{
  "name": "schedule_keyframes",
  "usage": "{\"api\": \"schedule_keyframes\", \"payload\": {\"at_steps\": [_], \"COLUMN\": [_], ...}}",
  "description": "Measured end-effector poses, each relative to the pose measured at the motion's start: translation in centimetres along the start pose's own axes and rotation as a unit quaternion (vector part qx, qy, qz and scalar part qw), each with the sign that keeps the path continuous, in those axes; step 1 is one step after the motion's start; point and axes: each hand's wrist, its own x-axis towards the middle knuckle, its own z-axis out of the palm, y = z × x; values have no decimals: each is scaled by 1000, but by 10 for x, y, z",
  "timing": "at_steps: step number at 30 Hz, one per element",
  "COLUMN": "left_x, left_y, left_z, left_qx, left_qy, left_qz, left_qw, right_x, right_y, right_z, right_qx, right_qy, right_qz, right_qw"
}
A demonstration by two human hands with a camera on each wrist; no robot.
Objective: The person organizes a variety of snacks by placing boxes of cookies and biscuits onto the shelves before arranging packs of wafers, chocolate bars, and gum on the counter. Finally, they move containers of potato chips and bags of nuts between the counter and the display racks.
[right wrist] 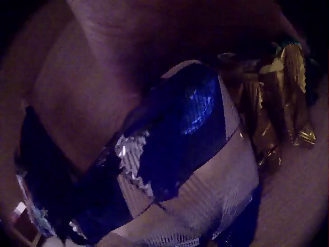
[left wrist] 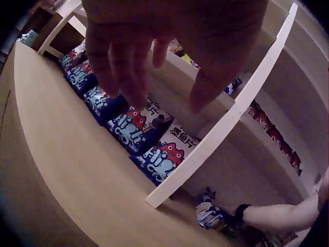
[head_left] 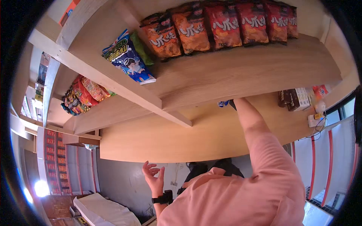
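Observation:
My left hand [head_left: 152, 177] is raised in front of the lower shelf, its fingers loosely bent and nothing in them. In the left wrist view, the same hand [left wrist: 169, 46] hangs dark over a row of blue snack bags [left wrist: 134, 128] with red octopus pictures. My right arm reaches in below the upper shelf, which hides most of that hand in the head view. A crinkled blue-and-white snack bag [right wrist: 169, 139] is gripped by my right hand [right wrist: 121, 46]; its fingertips are hidden behind the bag. Blue foil of this bag [head_left: 223, 103] peeks out beneath the shelf edge.
Orange and red snack bags [head_left: 226, 26] line the upper shelf, with a blue bag [head_left: 132, 60] at their left. A wooden post [head_left: 113, 77] divides the shelves. Dark and white boxes [head_left: 294, 98] and cables stand at the right. A gold foil packet [right wrist: 277, 98] lies beside the held bag.

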Motion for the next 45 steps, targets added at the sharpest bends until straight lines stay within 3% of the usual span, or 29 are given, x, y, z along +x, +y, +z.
{"api": "schedule_keyframes", "payload": {"at_steps": [9,15,20,23,25,26,29,31,33,34,35,36,38,39,41,45], "left_x": [-5,-4,6,14,17,15,19,23,31,31,32,31,31,31,31,27], "left_y": [0,-3,0,13,32,30,15,13,18,20,21,17,-2,-15,-34,-34], "left_z": [7,21,53,71,85,89,112,130,148,157,165,176,202,215,238,249], "left_qx": [-10,12,5,-15,0,-3,0,0,0,-1,-1,-4,-23,-27,-65,-19], "left_qy": [-13,-70,-120,-170,-222,-207,-270,-322,-339,-389,-442,-436,-473,-468,-477,-453], "left_qz": [-6,14,-1,10,52,57,62,39,17,-3,-25,-24,-52,-51,-107,-102], "left_qw": [1000,997,993,985,974,977,961,946,941,921,897,900,879,882,870,886], "right_x": [-28,-72,-106,-136,-152,-159,-169,-163,-146,-129,-106,-96,-85,-78,-67,-70], "right_y": [6,2,30,11,14,16,12,18,16,30,61,70,86,96,116,141], "right_z": [-1,16,50,38,42,38,32,30,9,9,21,17,0,-3,-2,17], "right_qx": [-45,-65,-14,-47,-52,-10,-54,-80,22,15,-47,-105,-173,-176,-194,-220], "right_qy": [33,17,4,-39,3,-28,-43,-23,-16,-14,128,267,189,190,115,187], "right_qz": [118,155,127,144,126,110,76,27,67,55,35,16,101,93,204,94], "right_qw": [991,986,992,988,991,994,995,996,997,998,990,958,961,961,953,953]}}
